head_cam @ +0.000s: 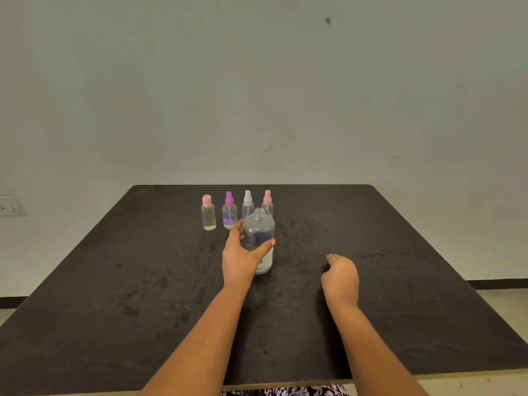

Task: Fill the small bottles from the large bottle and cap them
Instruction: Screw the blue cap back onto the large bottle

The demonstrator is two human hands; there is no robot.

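The large clear bottle (260, 232) stands upright on the dark table (114, 281), its threaded neck uncapped. My left hand (241, 258) grips its body, thumb across the front. Behind it stand several small bottles in a row: a pink-capped bottle of yellowish liquid (208, 214), a purple spray bottle (229, 211), a white spray bottle (247, 204), and a pink spray bottle (267, 201) partly hidden by the large bottle. All of them wear their caps. My right hand (340, 274) rests on the table to the right with fingers loosely curled, holding nothing.
A pale wall rises behind the table's far edge. A wall socket (8, 205) sits at the far left. The floor shows past the table's right edge (500, 304). Patterned fabric (285, 391) shows below the near edge.
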